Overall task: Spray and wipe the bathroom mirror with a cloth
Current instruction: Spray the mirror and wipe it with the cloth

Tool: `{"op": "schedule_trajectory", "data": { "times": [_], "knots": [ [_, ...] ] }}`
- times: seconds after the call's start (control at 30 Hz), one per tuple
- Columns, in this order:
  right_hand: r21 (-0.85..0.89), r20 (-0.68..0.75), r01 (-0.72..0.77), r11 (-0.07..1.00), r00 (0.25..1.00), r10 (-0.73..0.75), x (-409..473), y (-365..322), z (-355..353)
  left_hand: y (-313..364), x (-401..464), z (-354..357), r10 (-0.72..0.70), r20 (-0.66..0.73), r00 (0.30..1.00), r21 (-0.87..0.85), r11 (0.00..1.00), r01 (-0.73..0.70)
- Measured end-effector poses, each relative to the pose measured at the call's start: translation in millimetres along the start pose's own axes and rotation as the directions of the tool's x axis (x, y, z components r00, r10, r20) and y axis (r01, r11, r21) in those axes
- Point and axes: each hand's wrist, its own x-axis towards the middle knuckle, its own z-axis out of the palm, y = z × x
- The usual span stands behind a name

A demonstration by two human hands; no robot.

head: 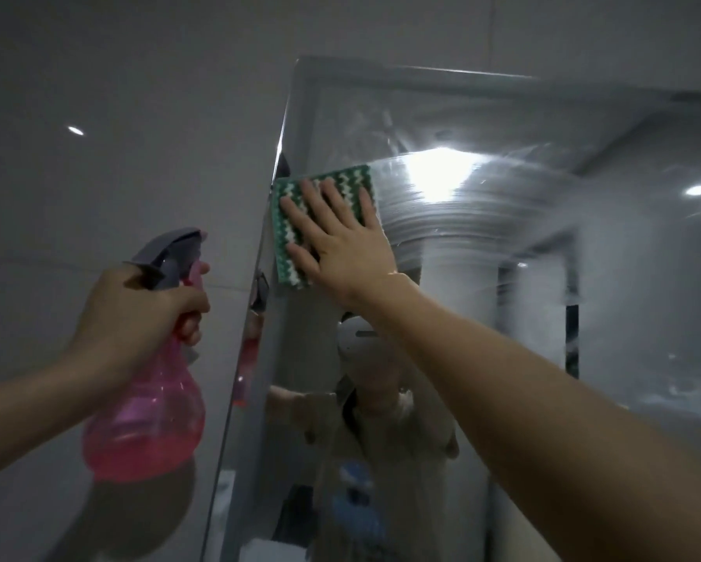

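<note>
The bathroom mirror fills the right half of the view, with wet streaks across its upper part. My right hand presses a green and white patterned cloth flat against the glass near the mirror's upper left edge, fingers spread and straight. My left hand grips the neck of a pink spray bottle with a grey trigger head, held upright to the left of the mirror and away from the glass.
A grey tiled wall lies left of and above the mirror. The mirror's left edge runs diagonally down the middle. A person's reflection shows low in the glass.
</note>
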Motion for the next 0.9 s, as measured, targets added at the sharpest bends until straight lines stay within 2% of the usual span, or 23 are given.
{"op": "schedule_trajectory", "data": {
  "times": [0.07, 0.13, 0.3, 0.4, 0.57, 0.67, 0.8, 0.9],
  "knots": [
    [-0.011, -0.004, 0.037, 0.999, 0.999, -0.037, 3, 17, -6, 7, 4, 10, 0.014, 0.01, 1.0, 0.01, 1.0, -0.014],
    [-0.002, -0.003, 0.003, 1.0, 1.0, -0.003, 4, 38, -13, 14, 8, 24, 0.024, 0.031, 0.999, 0.019, 1.0, -0.025],
    [0.041, -0.039, -0.174, 0.984, 0.984, 0.176, -15, 104, -26, 36, 9, 77, 0.071, 0.064, 0.995, 0.04, 0.996, -0.074],
    [0.034, -0.064, -0.292, 0.956, 0.954, 0.294, -44, 149, -32, 50, 4, 111, 0.08, 0.144, 0.986, -0.037, 0.996, -0.076],
    [0.01, -0.019, -0.446, 0.895, 0.895, 0.446, -111, 205, -33, 59, -6, 155, 0.037, 0.214, 0.976, -0.154, 0.988, -0.004],
    [0.004, -0.024, -0.492, 0.87, 0.87, 0.492, -132, 214, -30, 52, -12, 166, 0.019, 0.241, 0.97, -0.156, 0.988, 0.02],
    [0.039, -0.025, -0.562, 0.826, 0.826, 0.563, -115, 198, -33, 45, -9, 160, 0.0, 0.259, 0.966, -0.163, 0.986, 0.044],
    [0.043, -0.041, -0.533, 0.845, 0.844, 0.534, -76, 174, -37, 44, 14, 134, 0.048, 0.174, 0.984, -0.146, 0.989, -0.022]
  ]
}}
